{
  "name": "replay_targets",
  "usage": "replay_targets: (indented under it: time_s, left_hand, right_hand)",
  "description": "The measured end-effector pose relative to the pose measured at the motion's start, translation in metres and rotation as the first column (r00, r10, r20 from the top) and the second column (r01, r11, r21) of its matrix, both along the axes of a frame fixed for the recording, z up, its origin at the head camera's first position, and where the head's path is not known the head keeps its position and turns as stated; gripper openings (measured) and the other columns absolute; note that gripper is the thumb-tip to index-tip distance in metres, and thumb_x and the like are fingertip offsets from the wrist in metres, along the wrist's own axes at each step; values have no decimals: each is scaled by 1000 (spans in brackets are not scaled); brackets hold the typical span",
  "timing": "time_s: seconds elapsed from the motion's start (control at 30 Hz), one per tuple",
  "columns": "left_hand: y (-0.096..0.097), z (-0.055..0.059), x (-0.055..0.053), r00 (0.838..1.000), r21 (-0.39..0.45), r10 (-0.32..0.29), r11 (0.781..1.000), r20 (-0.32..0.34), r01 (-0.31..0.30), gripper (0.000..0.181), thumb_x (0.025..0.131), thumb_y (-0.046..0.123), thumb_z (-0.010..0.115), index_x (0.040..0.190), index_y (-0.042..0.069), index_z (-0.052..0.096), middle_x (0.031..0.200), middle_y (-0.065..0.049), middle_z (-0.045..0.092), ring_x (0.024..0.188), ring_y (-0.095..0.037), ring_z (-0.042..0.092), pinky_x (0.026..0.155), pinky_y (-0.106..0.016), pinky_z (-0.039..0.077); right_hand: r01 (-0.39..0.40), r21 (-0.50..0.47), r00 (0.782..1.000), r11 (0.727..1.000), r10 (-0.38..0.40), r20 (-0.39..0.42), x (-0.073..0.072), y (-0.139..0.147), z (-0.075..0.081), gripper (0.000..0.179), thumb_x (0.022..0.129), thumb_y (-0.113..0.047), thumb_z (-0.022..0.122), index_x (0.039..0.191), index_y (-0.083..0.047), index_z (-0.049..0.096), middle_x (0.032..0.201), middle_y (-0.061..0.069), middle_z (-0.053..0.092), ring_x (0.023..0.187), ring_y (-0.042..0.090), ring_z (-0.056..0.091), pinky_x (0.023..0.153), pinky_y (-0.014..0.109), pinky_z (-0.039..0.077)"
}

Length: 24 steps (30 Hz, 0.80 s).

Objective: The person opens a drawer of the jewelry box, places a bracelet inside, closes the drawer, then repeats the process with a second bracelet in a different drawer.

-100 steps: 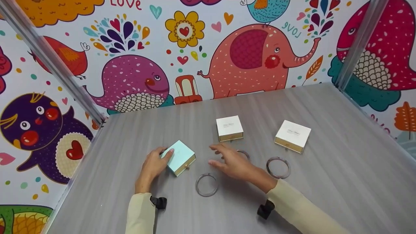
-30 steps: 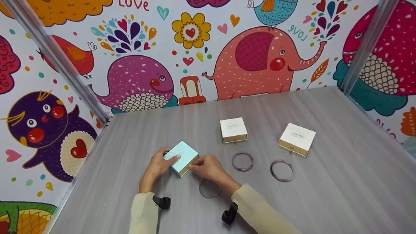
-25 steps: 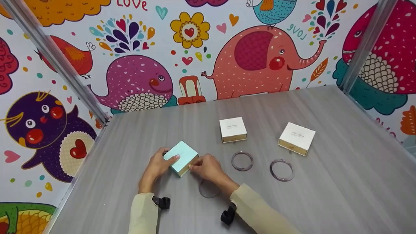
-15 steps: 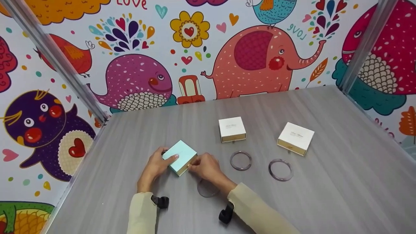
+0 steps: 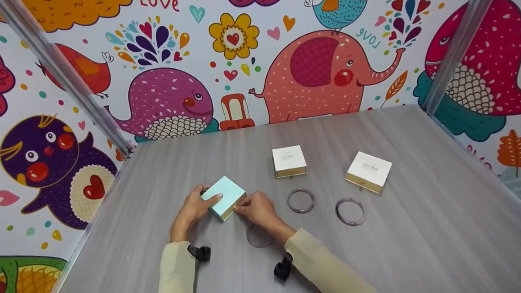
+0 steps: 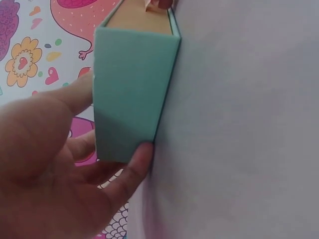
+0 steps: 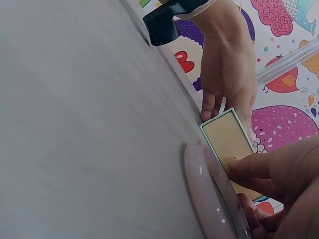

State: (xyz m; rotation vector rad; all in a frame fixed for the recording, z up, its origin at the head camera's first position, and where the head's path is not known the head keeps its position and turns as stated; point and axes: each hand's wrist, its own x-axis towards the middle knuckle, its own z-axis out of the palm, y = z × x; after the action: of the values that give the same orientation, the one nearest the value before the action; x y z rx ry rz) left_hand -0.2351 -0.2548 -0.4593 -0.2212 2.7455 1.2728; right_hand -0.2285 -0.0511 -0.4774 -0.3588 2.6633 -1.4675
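- Teal box [image 5: 230, 193]: in the left half of the desk [image 5: 407, 244], nearer the left edge than the right. It sits turned, a corner pointing at the far edge. Whether its base lies fully flat cannot be told.
- Tan front [image 7: 224, 132]: framed by the box's teal rim, facing the right hand. It carries a small pull [image 6: 148, 7].
- Left hand [image 5: 194, 206]: clamped on the teal box, thumb on the top, other fingers against the end away from the pull.
- Right hand [image 5: 261, 208]: thumb and finger together, pinching the pull at the tan front.
- Bangle 1 [image 5: 248, 238]: on the desk, partly hidden under the right hand, near the teal box. Contact with the hand cannot be told.
- Bangle 2 [image 5: 288, 200]: flat on the desk, right of the right hand and apart from it.
- Bangle 3 [image 5: 337, 212]: flat on the desk, further toward the right edge.
- White box 1 [image 5: 289, 158]: beyond bangle 2, toward the far edge.
- White box 2 [image 5: 369, 167]: beyond bangle 3, nearest the right edge of the 3 boxes. Both white lids bear small dark print.
- Printed wall [image 5: 244, 83]: along the far edge, with 2 metal posts [image 5: 72, 75] at the far corners.
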Motion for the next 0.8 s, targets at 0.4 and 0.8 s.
replay_targets:
  time_s: [0.4,0.8]
  left_hand:
    - [0,-1,2,1000,4,-8,1000,-20,8,56,95,31,69,137,-2,49,141,-28,53,115,-32,55,99,-49,43]
    - [0,-1,0,1000,-4,-4,1000,-12,4,54,96,31,68,132,-4,49,138,-26,56,122,-35,53,107,-54,39]
  right_hand:
    - [0,-1,1000,1000,0,-9,0,-1,-5,7,85,-15,79,83,-10,83,84,3,79,65,5,50,56,20,38]
    - [10,29,999,1000,-9,-34,0,2,-4,7,83,-17,80,82,-10,82,79,3,78,63,5,46,55,21,36]
